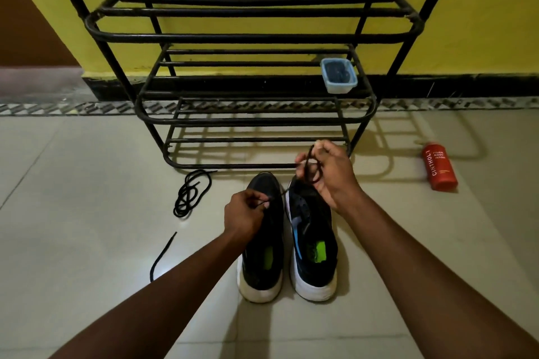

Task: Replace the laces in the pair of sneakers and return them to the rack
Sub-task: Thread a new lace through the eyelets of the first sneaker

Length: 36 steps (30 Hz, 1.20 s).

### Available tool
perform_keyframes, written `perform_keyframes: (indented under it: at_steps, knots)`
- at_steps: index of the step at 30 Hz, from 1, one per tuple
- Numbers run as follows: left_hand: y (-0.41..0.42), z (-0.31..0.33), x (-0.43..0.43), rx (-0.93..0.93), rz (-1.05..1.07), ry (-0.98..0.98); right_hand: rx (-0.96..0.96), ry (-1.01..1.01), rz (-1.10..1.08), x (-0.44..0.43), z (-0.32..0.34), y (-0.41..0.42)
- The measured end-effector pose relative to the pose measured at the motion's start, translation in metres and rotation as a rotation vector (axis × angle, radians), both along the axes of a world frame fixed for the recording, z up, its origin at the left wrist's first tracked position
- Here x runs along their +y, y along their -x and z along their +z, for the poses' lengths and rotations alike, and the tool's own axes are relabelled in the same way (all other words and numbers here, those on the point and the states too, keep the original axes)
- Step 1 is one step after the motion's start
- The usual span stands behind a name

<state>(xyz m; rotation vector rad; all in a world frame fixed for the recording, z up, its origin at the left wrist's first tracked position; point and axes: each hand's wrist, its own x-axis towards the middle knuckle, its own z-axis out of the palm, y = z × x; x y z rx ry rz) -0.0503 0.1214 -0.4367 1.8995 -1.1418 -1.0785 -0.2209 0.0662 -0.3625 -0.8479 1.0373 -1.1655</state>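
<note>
Two black sneakers with white soles stand side by side on the floor, toes toward the rack: the left sneaker (264,256) and the right sneaker (313,245). My left hand (245,214) pinches one end of a black lace (312,167) over the left sneaker's eyelets. My right hand (328,172) holds the looped rest of that lace above the right sneaker's toe. The black metal shoe rack (253,35) stands just beyond, against the yellow wall.
A coiled black lace (189,192) lies on the tiles left of the shoes, and another lace end (162,256) runs under my left forearm. A small blue-lidded box (338,74) sits on the rack's middle shelf. A red bottle (440,167) lies at the right.
</note>
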Motion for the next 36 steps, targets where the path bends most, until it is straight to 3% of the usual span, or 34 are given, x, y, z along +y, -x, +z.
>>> perform_keyframes:
  at_steps: [1,5,8,11,13,15,19,23,24,27,29,32,36]
  knots:
    - [0.0,0.001,0.0,0.004,-0.001,0.0,0.1,0.018,0.044,-0.002,0.0,0.006]
    - [0.0,0.001,0.001,0.011,-0.005,0.011,1.094,0.434,0.369,-0.007,-0.002,0.037]
    - [0.0,0.001,0.001,0.006,-0.005,0.005,1.37,0.385,0.555,-0.006,0.005,0.051]
    - [0.001,0.002,0.001,-0.008,-0.013,0.006,1.629,0.357,0.531,-0.006,0.012,0.063]
    - [0.001,0.002,0.001,-0.001,-0.015,0.008,1.698,0.353,0.466,-0.004,0.014,0.071]
    - [0.0,0.003,0.0,0.014,-0.024,-0.002,1.663,0.326,0.402,-0.001,0.012,0.076]
    - [-0.007,0.011,-0.001,0.055,-0.056,-0.006,1.403,0.258,0.413,0.004,0.004,0.071]
    - [-0.018,0.027,0.005,0.009,-0.074,0.126,1.578,0.275,0.414,0.01,-0.006,0.049]
    - [-0.022,0.033,0.007,0.007,-0.087,0.172,1.521,0.298,0.372,0.011,-0.006,0.04]
    - [-0.029,0.057,0.011,0.034,-0.114,0.317,0.975,0.296,0.392,0.015,-0.001,0.009]
    - [-0.035,0.076,0.011,0.004,-0.149,0.405,0.72,0.219,0.502,0.019,0.005,-0.014]
    - [-0.047,0.094,0.012,0.052,-0.167,0.46,0.536,0.18,0.536,0.02,0.015,-0.039]
    - [-0.074,0.091,0.016,0.131,-0.12,0.428,0.295,0.119,0.283,0.009,0.029,-0.041]
